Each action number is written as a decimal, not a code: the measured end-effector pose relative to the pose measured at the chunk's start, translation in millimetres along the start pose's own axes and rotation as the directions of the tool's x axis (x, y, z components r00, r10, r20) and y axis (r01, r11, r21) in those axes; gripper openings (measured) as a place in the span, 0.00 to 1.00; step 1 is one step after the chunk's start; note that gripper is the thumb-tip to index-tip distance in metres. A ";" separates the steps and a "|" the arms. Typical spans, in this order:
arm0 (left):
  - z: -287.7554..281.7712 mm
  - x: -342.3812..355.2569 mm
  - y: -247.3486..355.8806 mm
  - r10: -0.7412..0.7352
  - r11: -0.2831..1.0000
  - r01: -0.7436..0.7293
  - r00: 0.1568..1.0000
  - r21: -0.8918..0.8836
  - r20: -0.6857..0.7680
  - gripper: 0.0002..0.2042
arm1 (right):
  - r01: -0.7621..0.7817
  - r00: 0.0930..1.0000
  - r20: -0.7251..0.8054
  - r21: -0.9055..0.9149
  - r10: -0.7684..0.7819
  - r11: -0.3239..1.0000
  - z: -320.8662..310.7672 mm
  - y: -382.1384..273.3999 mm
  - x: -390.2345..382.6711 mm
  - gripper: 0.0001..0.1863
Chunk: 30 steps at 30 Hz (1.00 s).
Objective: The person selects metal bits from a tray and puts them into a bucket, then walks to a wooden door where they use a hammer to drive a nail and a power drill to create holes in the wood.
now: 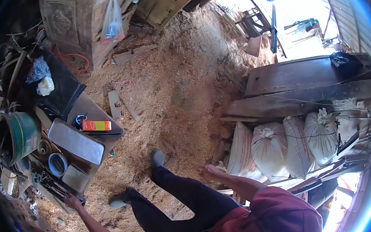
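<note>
My left hand (73, 202) is at the near end of a long dark tray (55, 184) that holds thin tools, its fingers closed on the tray's end. The tools inside are too small to tell apart. Beside the tray lie a shallow metal tin (76, 178) and a round blue-grey bowl (58, 164). My right hand (212, 173) hangs in the air above the shavings, left of the sacks, with its fingers apart and nothing in them.
On the left bench are a long metal case (76, 141), an orange-and-yellow box (96, 125) and a green bucket (24, 134). Tied white sacks (269, 151) stand at the right below wooden boards (295, 74). Wood scraps (114, 104) lie on the shavings-covered floor (188, 89).
</note>
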<state>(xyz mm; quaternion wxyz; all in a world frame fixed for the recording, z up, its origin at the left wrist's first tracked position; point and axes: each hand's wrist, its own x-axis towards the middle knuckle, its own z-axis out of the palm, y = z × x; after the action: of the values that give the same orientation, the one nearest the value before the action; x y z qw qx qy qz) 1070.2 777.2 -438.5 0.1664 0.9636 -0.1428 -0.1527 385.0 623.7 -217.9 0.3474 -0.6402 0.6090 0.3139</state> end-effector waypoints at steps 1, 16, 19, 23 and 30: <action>-5.9 8.0 0.1 0.008 1.000 -0.008 1.000 0.012 -0.012 0.25 | 0.010 1.000 0.005 0.015 -0.010 1.000 2.6 1.5 2.9 0.22; -77.2 -136.2 72.0 -0.143 0.969 0.115 0.983 -0.220 -0.115 0.14 | 0.148 0.988 -0.017 0.312 -0.151 0.938 -47.9 30.2 0.0 0.19; -88.0 -239.8 171.2 -0.122 0.910 0.147 0.989 -0.387 0.087 0.10 | 0.055 0.995 0.049 0.490 -0.090 0.870 -95.2 48.5 -16.3 0.21; -101.2 -364.0 316.8 0.025 0.763 0.315 0.858 -0.565 0.513 0.06 | 0.227 0.973 -0.158 0.537 -0.168 0.813 -161.4 64.8 -14.0 0.22; -99.6 -443.1 708.9 0.617 0.782 -0.152 0.325 -0.604 0.717 0.07 | 0.305 0.888 -0.236 0.945 -0.394 0.121 -413.6 44.5 -6.2 0.19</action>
<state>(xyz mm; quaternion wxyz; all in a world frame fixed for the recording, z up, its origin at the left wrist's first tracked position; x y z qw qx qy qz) 540.7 308.6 18.5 0.3053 0.6028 -0.4022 -0.6178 331.4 284.3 16.7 0.7523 -0.3942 0.4879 -0.2014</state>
